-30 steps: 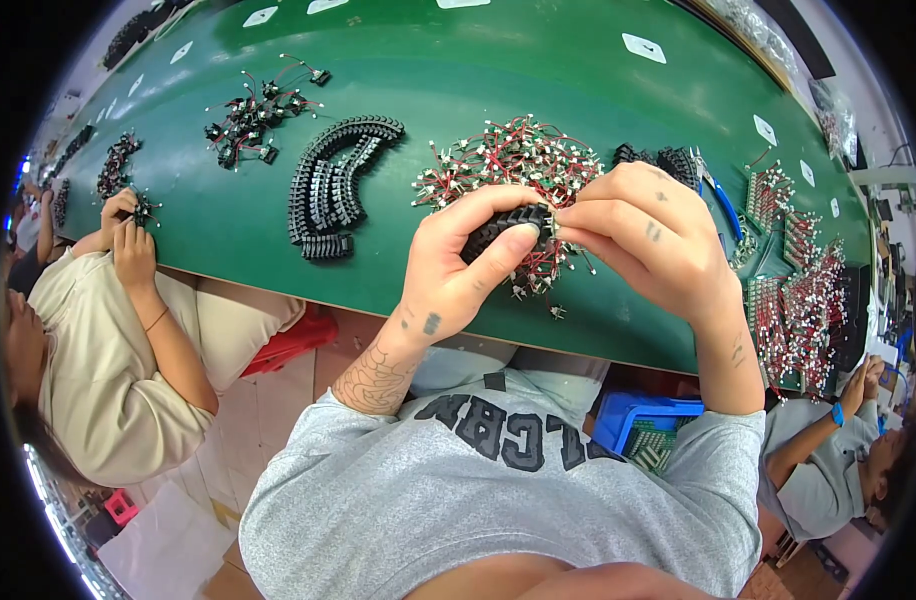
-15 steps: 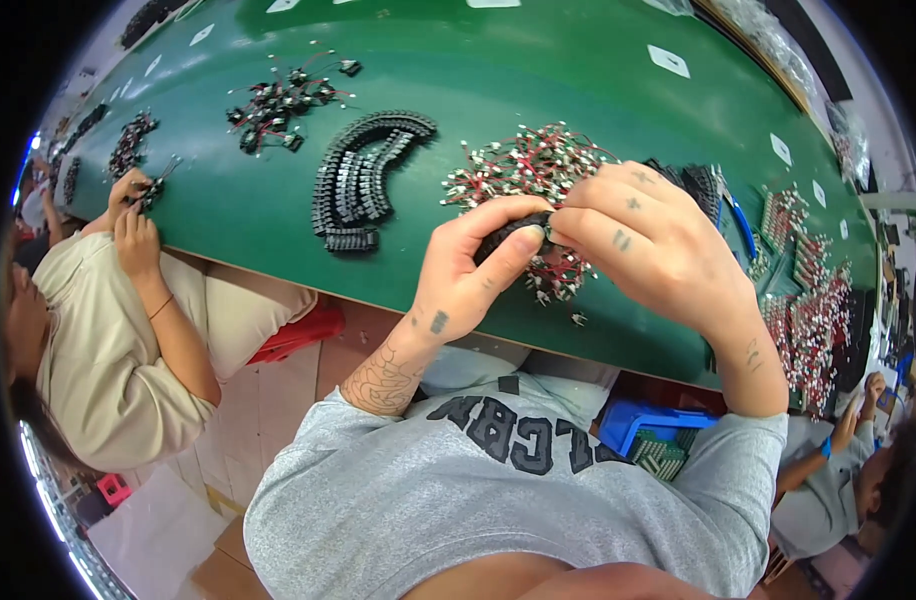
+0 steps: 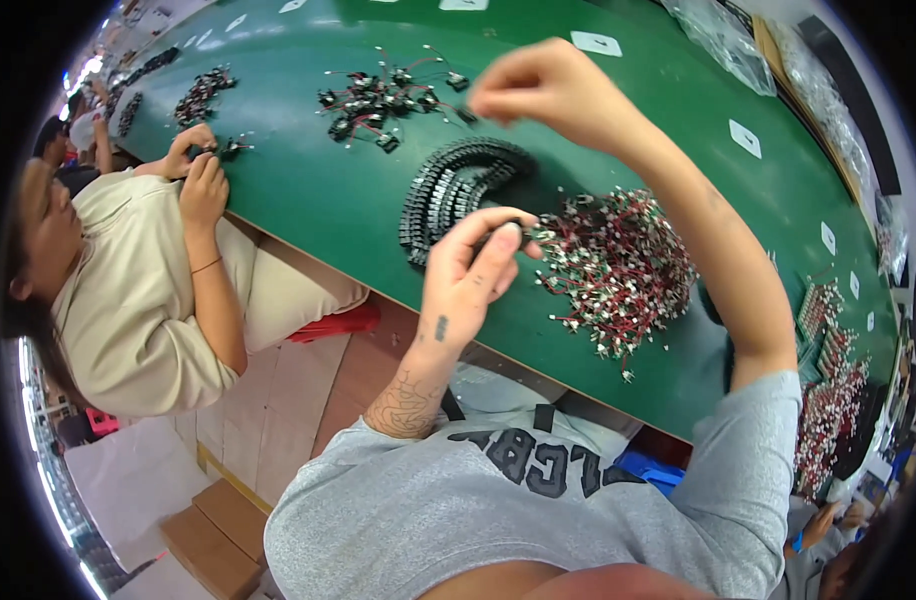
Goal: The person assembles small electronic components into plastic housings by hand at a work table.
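Observation:
My left hand [image 3: 463, 285] is closed in a pinch, thumb against fingers, on a small black part [image 3: 516, 226] whose shape is mostly covered. It is held between curved rows of black segmented pieces [image 3: 440, 195] and a heap of small white connectors on red and black wires [image 3: 618, 265]. My right hand [image 3: 548, 88] reaches out over the table beyond the rows, its fingers smeared by motion. Close to those fingertips lies a loose pile of black parts with red wires [image 3: 383, 103]; whether the fingers hold anything cannot be made out.
The green table [image 3: 668, 110] carries white labels and, at the far right, circuit boards with wired connectors [image 3: 828, 390]. Clear plastic bags [image 3: 723, 40] lie along the far edge. At my left a co-worker in a beige top [image 3: 138, 290] handles a small wired part.
My right hand has left my left hand and swung up and leftward toward the wired black parts. My left hand keeps its pinch. The whole view has shifted.

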`<state>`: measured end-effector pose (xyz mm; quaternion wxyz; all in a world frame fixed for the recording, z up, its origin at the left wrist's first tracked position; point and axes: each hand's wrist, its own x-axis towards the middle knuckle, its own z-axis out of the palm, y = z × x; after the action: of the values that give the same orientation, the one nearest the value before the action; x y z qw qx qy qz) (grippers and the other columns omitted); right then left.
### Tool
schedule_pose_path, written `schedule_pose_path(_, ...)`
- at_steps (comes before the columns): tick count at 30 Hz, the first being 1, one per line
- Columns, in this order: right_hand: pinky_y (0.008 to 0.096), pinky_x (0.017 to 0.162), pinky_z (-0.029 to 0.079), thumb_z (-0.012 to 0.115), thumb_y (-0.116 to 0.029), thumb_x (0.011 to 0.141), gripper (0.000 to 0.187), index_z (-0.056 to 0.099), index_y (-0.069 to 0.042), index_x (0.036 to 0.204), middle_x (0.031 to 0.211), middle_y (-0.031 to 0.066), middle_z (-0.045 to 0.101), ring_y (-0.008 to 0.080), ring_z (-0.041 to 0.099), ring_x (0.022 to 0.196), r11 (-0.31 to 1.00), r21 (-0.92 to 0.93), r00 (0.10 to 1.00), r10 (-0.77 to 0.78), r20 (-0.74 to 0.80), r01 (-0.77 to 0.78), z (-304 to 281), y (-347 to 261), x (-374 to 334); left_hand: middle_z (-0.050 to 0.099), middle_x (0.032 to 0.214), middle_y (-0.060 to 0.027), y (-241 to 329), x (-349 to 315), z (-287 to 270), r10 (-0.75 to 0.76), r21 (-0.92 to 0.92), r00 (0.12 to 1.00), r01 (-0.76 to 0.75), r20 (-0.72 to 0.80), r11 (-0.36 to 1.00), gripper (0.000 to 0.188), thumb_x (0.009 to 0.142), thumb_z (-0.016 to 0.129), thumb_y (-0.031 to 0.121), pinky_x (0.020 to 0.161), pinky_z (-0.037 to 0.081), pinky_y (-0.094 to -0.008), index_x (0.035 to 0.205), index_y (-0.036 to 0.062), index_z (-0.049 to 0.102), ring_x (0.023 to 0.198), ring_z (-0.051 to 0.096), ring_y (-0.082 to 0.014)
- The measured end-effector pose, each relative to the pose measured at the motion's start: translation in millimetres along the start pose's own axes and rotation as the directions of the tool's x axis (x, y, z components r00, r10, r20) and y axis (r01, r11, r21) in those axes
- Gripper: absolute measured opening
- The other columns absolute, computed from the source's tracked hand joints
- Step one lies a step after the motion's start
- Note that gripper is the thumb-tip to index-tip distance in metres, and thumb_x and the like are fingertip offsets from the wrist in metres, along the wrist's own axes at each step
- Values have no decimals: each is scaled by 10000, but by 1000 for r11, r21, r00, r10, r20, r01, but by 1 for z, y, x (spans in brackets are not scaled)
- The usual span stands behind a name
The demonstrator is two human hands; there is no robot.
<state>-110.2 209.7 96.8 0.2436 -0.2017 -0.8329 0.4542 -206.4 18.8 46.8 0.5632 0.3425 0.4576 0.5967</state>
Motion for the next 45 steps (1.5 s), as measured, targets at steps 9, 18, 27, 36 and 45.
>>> schedule_pose_path(9,306,633,482,641,2,751,169,692,-2,912,820,60,666,201,588,662,895,-415,984,-116,132,162,-18,60,-16,613,875,-111,-31,31,-25,50,16,999,-50,-10,999,287,956,466,179,424,225,-137,1151,-11,557,538,393,-45)
schedule_pose_path(18,285,694,484,663,25,708,268,670,-6,974,887,76,648,194,592,748,817,-573,982,155,106,-67,-18,62,-82,610,900,-136,-45,39,-16,-35,-86,995,43,99,995,317,957,449,187,421,228,-141,1181,-24,528,555,412,-54)
schedule_pose_path(27,289,709,482,689,-21,721,217,665,4,935,834,63,647,182,585,727,889,-367,960,274,-54,-274,-25,68,-98,612,912,-135,-49,33,-5,15,-86,997,-9,72,996,320,957,450,189,420,229,-143,1186,-20,527,554,415,-55)
schedule_pose_path(36,256,696,471,689,-27,753,133,687,9,881,833,51,658,145,585,734,945,-237,974,217,-70,-227,-31,60,-106,626,917,-113,-49,33,10,21,-49,997,-17,79,999,301,960,464,175,431,252,-134,1198,3,528,578,434,-49)
schedule_pose_path(45,246,712,463,694,32,743,92,705,-2,827,853,76,663,147,586,758,987,98,986,138,-92,-129,-19,20,-113,623,984,-111,-55,38,18,92,-94,994,-86,63,992,300,947,501,125,475,319,-132,1224,10,521,635,470,-48)
